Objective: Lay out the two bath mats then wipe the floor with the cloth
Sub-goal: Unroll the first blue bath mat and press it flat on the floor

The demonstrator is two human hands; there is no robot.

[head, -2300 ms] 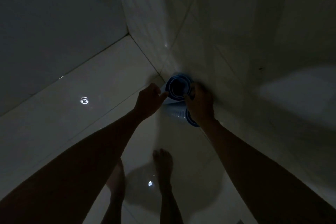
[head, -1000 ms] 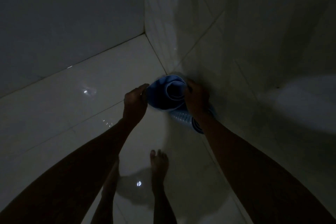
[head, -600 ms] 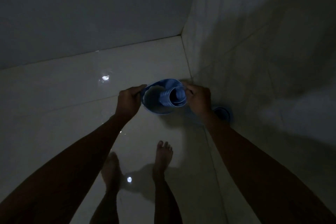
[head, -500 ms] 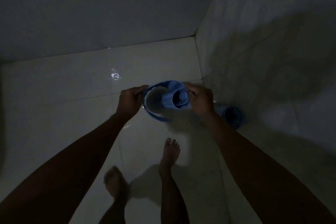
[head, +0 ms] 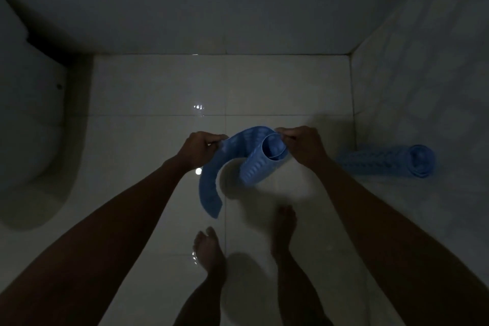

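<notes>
A blue bumpy bath mat hangs in the air, half unrolled, above the white tiled floor. My left hand pinches its loose left edge, from which a strip curls down. My right hand grips the rolled part by its open end. A second blue mat lies rolled up on the floor by the right wall, apart from both hands. No cloth is in view. The room is dim.
A white toilet fills the left side. Tiled walls close the far side and the right side. My bare feet stand on the glossy floor below the held mat.
I turned away from the corner and lifted one mat. It has partly unrolled between my hands, which have spread apart. The second roll stayed on the floor by the right wall.
</notes>
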